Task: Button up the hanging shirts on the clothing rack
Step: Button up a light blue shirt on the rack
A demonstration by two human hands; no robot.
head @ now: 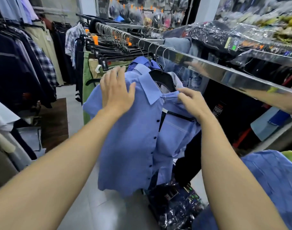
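A light blue short-sleeved shirt [130, 146] with dark buttons hangs on a black hanger [163, 78] from the shiny metal rail [225, 73]. Its lower front looks buttoned; the collar area gapes open. My left hand [117, 92] lies flat with straight fingers on the shirt's left shoulder, beside the collar. My right hand [191, 101] pinches the right collar edge of the shirt at the neck opening. A second blue shirt [142, 61] hangs just behind it.
Green and khaki trousers [90, 67] hang on clip hangers further along the rail. A rack of dark and plaid shirts [34, 63] lines the left side of the aisle. Plastic-wrapped clothes [175, 205] lie on the floor below. Bagged goods fill the shelf [241, 35] above the rail.
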